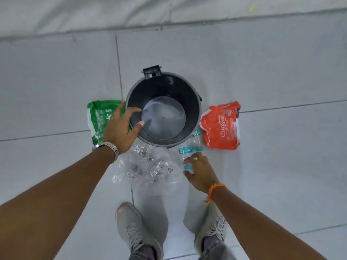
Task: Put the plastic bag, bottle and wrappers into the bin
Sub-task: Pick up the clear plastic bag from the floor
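Note:
A dark round bin [193,107] stands open on the tiled floor, with nothing inside it. My left hand [120,128] rests on its left rim, fingers spread over the edge. A green wrapper [97,117] lies left of the bin, partly under that hand. On the right lies a red Coca-Cola wrapper [221,126]. A clear plastic bag [150,169] lies crumpled in front of the bin. Beside it a clear bottle [189,149] with a teal label lies on the floor; my right hand [201,171] is at its near end, fingers curled around it.
My two feet in grey shoes [131,228] stand just behind the plastic bag. A wall base runs across the far side of the pale floor tiles [281,72]. A black hinge bracket [152,71] sticks out at the bin's far rim.

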The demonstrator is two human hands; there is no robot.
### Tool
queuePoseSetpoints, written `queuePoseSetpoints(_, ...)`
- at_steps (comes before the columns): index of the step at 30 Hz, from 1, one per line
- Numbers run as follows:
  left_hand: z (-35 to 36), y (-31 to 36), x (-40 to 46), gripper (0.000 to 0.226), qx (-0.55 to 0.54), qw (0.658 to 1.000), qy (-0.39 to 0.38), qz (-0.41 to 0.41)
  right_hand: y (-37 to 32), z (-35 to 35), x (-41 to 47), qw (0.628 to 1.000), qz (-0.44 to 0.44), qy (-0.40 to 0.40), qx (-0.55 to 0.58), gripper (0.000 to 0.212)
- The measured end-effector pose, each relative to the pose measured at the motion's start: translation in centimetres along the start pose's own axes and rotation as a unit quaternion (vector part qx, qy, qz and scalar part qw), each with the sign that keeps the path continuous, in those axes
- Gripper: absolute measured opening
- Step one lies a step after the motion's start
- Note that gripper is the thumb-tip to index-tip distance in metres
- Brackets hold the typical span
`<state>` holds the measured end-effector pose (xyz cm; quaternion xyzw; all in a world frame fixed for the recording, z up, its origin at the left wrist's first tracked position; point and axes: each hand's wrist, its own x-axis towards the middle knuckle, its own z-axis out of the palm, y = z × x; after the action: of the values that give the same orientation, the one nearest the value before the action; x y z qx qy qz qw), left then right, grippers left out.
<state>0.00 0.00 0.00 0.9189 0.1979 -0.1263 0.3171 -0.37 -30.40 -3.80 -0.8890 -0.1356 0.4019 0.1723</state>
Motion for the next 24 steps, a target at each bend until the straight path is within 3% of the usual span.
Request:
queuePoseSetpoints(3, 1.4, 0.2, 1.1, 0.065, 0.0, 1.0, 0.023, -0.001, -1.2, 2.2, 2.8, 0.999, 0.008, -0.015, -0.042, 0.043)
queuePoseSetpoints(10, 4.0, -0.4, 0.9, 0.069, -0.034, 0.991, 0.126, 0.003, -3.1, 5.2, 8.4, 0.99, 0.113, -0.027, -0.085, 0.06)
queuePoseSetpoints(15, 4.8, -0.6, 0.9, 0.064, -0.054, 0.985, 0.161, 0.022, -2.7, 5.8, 9.3, 0.989, 0.132, 0.002, -0.072, 0.053)
queuePoseSetpoints(19, 4.7, -0.7, 1.0, 0.064, -0.052, 0.985, 0.165, 0.023, -4.2, 3.3, 6.2, 0.977, 0.18, 0.08, 0.08, 0.035)
queuePoseSetpoints(22, 4.4, -0.6, 0.9, 0.066, -0.044, 0.987, 0.156, 0.014, -4.4, -0.9, 0.8, 0.933, 0.2, 0.15, 0.259, 0.023)
queuePoseSetpoints(24, 4.4, -0.4, 0.9, 0.067, -0.042, 0.987, 0.156, 0.01, -5.2, -4.6, -2.8, 0.899, 0.148, 0.225, 0.344, 0.019)
